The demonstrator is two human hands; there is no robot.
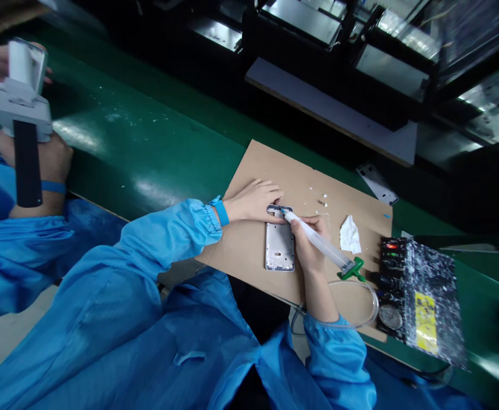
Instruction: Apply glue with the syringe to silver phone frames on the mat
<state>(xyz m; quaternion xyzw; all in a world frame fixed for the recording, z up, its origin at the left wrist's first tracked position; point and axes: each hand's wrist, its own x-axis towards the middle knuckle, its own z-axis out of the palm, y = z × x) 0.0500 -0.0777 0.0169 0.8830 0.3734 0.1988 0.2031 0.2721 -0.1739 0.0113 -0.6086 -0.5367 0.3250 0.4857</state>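
A silver phone frame (280,250) lies upright in view on a brown cardboard sheet. My left hand (253,201) is at its upper end, the thumb across the frame and the fingers at the top edge, holding it down. In my right hand (311,245) is a translucent dispensing syringe (324,246), tilted, its tip touching or just above the frame's upper part; the exact contact is too small to tell. A green cap (352,270) closes the syringe's rear end, and a clear tube (376,302) runs from it.
The cardboard sheet (240,250) covers part of the green table (181,148). Crumpled white tissue (350,234) and small white bits lie on it. A speckled dispenser box (434,296) stands right, another phone part (377,183) behind. At left, a co-worker's hands hold a grey-white device (21,108).
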